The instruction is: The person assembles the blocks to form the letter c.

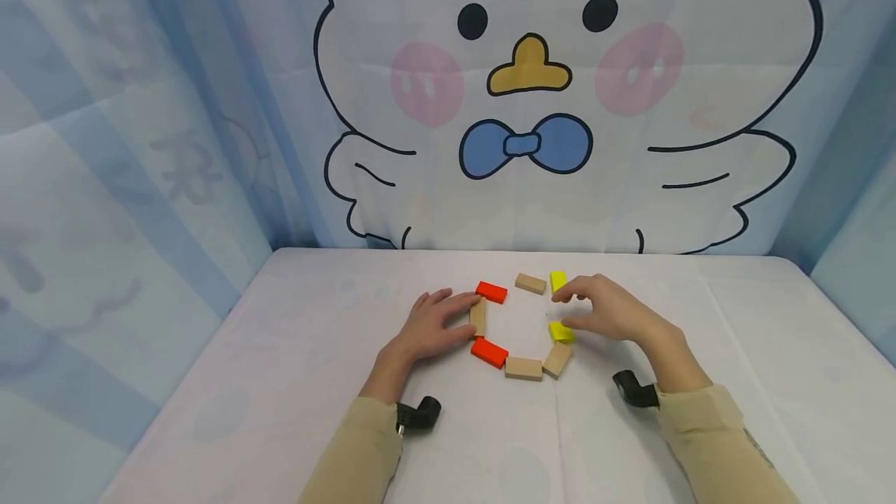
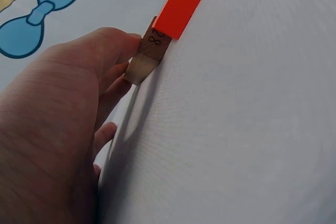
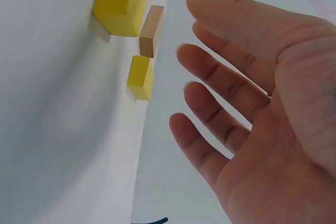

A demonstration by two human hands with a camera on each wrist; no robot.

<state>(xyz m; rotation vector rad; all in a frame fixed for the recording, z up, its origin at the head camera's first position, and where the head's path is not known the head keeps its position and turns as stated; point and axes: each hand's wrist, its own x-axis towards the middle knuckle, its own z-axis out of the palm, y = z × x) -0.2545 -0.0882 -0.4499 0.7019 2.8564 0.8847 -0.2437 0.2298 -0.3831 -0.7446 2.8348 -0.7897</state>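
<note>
Several small red, yellow and plain wooden blocks lie in a loose ring on the white-covered table. On the ring's left side my left hand [image 1: 437,325] pinches a plain wooden block [image 1: 477,317] between thumb and finger, at its two ends. That block [image 2: 147,56] has a number written on it. A red block [image 1: 491,292] and another red block [image 1: 489,352] flank it. My right hand [image 1: 607,308] hovers on the ring's right side with nothing between its extended fingers [image 3: 210,114]. Nearest to it are a far yellow block [image 1: 558,280] and a near yellow block [image 1: 561,332].
A wooden block [image 1: 530,283] lies at the back of the ring. Two more, a front block [image 1: 523,369] and an angled one [image 1: 558,360], are at the near side. Behind the table [image 1: 315,379] hangs a cartoon-printed curtain [image 1: 434,201].
</note>
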